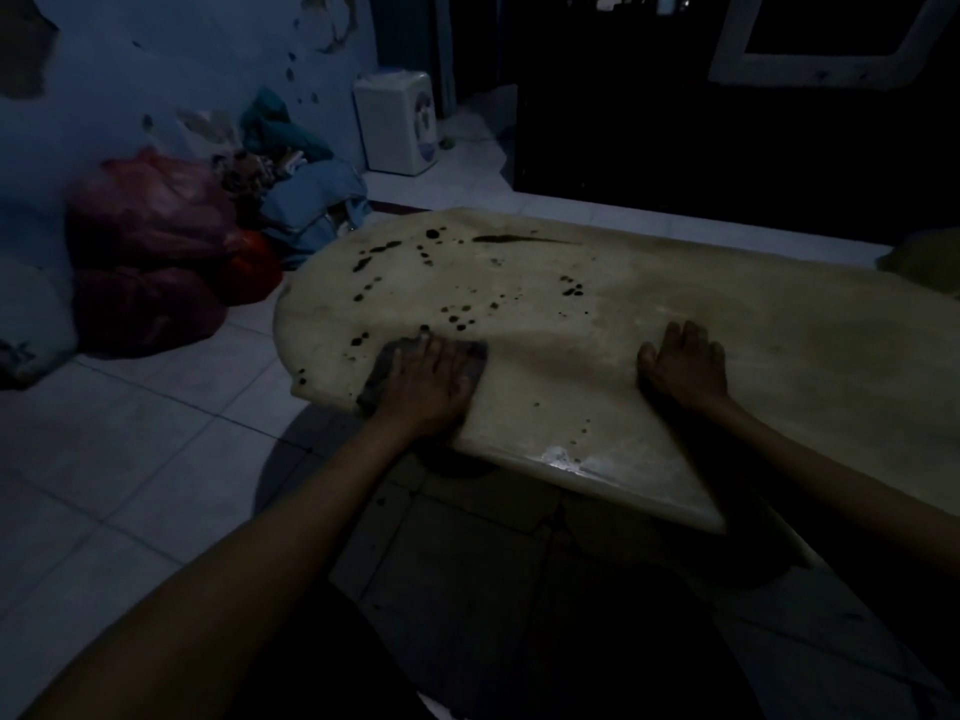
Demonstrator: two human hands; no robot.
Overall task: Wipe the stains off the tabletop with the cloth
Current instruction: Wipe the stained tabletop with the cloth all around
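Dim room, pale tabletop point(649, 304) with dark stains point(457, 314) mid-frame, left hand point(431, 381) flat with fingers spread on gray cloth point(382, 376) at left edge, right hand point(685, 366) flat, fingers straight.

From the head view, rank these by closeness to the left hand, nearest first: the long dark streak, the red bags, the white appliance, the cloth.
1. cloth: under the left hand, at the tabletop's near left edge.
2. long dark streak: on the tabletop's far side.
3. red bags: on the floor, left of the table.
4. white appliance: against the far wall.
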